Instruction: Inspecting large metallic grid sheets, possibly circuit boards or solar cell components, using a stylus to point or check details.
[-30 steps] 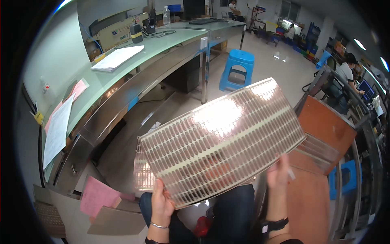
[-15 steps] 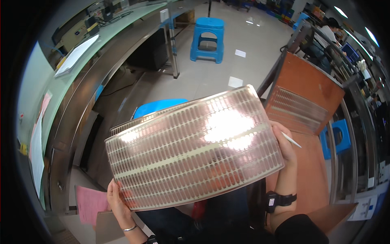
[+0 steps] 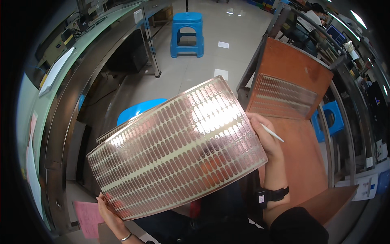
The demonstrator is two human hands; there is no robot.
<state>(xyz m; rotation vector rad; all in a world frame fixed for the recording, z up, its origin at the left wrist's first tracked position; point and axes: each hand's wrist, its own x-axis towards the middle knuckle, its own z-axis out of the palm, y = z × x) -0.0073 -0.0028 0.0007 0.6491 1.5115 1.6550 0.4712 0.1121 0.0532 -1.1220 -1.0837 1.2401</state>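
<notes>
Glossy pale floor point(image 3: 227, 53) with a blue plastic stool point(image 3: 187, 33) (long green-topped bench point(image 3: 61, 85) at left).

Glossy slotted metal sheet point(image 3: 178, 150) glared under light; blue plastic stool point(image 3: 187, 32) looked smooth, orange wood board point(image 3: 296, 69) matt.

Slotted panel point(image 3: 176, 148) between my hands, left hand point(image 3: 109, 211) at its seven o'clock, right hand point(image 3: 266, 140) at three, stool point(image 3: 187, 34) at twelve, worktop point(image 3: 77, 77) at ten, slatted board point(image 3: 284, 95) at two.
</notes>
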